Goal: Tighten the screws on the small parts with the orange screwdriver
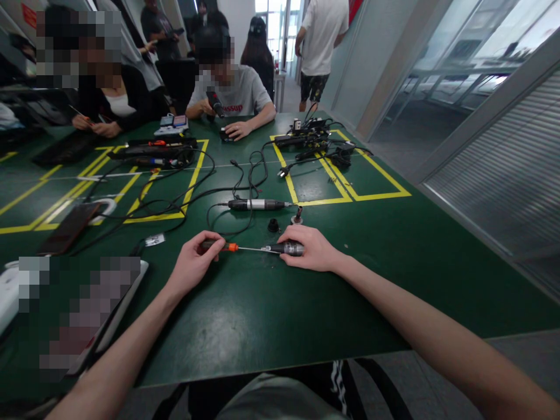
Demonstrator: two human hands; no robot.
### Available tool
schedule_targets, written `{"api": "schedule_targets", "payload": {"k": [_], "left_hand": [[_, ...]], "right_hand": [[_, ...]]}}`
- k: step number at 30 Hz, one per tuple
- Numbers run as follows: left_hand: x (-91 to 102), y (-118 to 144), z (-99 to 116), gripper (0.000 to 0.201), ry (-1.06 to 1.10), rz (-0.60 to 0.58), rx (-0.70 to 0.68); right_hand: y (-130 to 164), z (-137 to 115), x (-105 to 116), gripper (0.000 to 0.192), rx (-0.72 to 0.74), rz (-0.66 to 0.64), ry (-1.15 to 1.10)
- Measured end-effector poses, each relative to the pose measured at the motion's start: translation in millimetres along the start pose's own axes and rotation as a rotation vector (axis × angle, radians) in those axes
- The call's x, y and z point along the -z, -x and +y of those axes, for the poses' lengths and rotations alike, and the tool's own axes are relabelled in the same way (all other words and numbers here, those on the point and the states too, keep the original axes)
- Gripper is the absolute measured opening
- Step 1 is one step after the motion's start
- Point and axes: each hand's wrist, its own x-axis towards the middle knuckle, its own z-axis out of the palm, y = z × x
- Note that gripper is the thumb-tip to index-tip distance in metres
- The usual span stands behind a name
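Observation:
Fingers of my left hand (pixel 200 256) are closed round the handle of a screwdriver (pixel 233 247) with an orange collar, its thin shaft pointing right. My right hand (pixel 310 248) grips a dark, silver-ended cylindrical part (pixel 292 249) low over the green table. The screwdriver's tip meets the left end of that part; whether it sits inside or alongside, I cannot tell. Just beyond my right hand are a small black cap (pixel 273 225) and a small metal fitting (pixel 297 216) standing upright. Behind them lies a black and silver pen-shaped electric tool (pixel 258 205) with a cord.
Black cables (pixel 192 195) cross the green table (pixel 236 326). A heap of corded tools and plugs (pixel 310 137) lies in yellow-taped boxes at the back right, more tools (pixel 157 151) at the back left. A phone (pixel 72 227) is at left. People sit across the table.

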Motion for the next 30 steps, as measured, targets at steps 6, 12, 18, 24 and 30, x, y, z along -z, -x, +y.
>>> {"api": "schedule_targets", "payload": {"k": [6,12,18,24,30], "left_hand": [[-1.4,1.5,2.1,0.039,-0.031,-0.025,-0.010],[-0.2,3.1,5.2,0.036,-0.057,-0.016,-0.025],[-0.1,3.8,5.9,0.039,-0.023,-0.010,0.033],[-1.1,1.7,2.2,0.044,-0.090,0.008,-0.016],[-2.6,-0.2,-2.5,0.039,-0.152,0.018,-0.059]], "right_hand": [[-0.2,-0.3,0.5,0.015,-0.006,-0.006,0.003],[0.0,0.0,0.3,0.015,-0.010,-0.005,0.006],[0.2,0.4,-0.1,0.015,-0.008,-0.004,-0.004],[-0.1,0.6,-0.4,0.015,-0.003,-0.001,0.002],[0.3,0.8,-0.2,0.015,-0.001,0.002,0.008]]}}
